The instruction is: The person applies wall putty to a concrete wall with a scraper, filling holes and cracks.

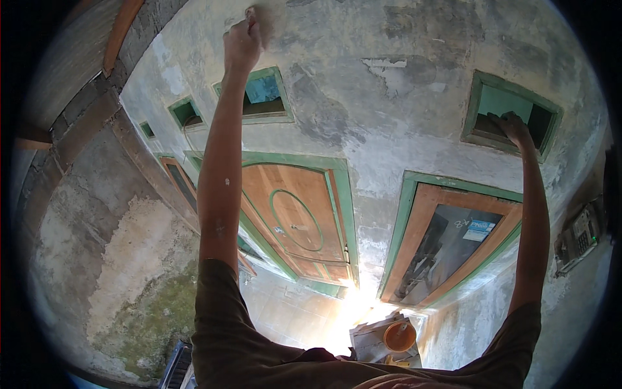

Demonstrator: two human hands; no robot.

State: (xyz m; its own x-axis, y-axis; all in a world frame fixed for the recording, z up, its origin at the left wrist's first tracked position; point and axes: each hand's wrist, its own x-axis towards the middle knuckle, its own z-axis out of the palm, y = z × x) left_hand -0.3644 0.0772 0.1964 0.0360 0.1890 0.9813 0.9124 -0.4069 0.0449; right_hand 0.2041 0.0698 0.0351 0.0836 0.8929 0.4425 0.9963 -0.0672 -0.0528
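My left hand is raised high against the patchy grey plastered wall, above a green-framed vent opening. Its fingers are closed around something small and pale that I cannot make out, touching the plaster. My right hand reaches up to another vent opening on the right. Its fingers bend over the lower edge of the green vent frame and hold on there. Pale specks mark my left forearm.
Below stand a wooden door with an oval panel and a wood-framed window. An orange bucket sits low by bright glare. A keypad meter box hangs at right. A mossy wall rises at left.
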